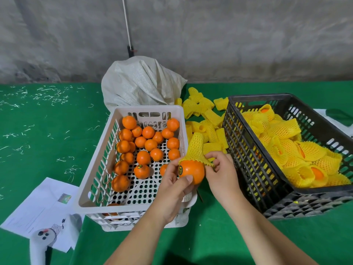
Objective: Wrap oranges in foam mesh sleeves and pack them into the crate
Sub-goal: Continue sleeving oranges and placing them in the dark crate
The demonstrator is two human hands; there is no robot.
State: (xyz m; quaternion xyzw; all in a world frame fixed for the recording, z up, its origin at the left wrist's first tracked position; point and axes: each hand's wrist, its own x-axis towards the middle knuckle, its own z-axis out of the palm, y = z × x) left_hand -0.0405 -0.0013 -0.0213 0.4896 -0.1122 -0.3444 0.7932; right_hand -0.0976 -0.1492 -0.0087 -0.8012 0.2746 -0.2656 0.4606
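Observation:
My left hand [174, 185] grips an orange [192, 171] with a small sticker, held between the two crates. A yellow foam mesh sleeve [196, 148] sits over the orange's top, its open end stretched at the rim. My right hand [221, 170] pinches the sleeve's right edge. The white crate [95, 185] on the left holds several bare oranges [150, 145]. The black crate [246, 150] on the right is filled with several wrapped oranges [286, 144].
A pile of loose yellow sleeves [204, 115] lies between the crates toward the back. A white woven sack [139, 81] stands behind the white crate. Paper sheets [40, 205] and a white controller [41, 243] lie at the front left on the green cloth [38, 131].

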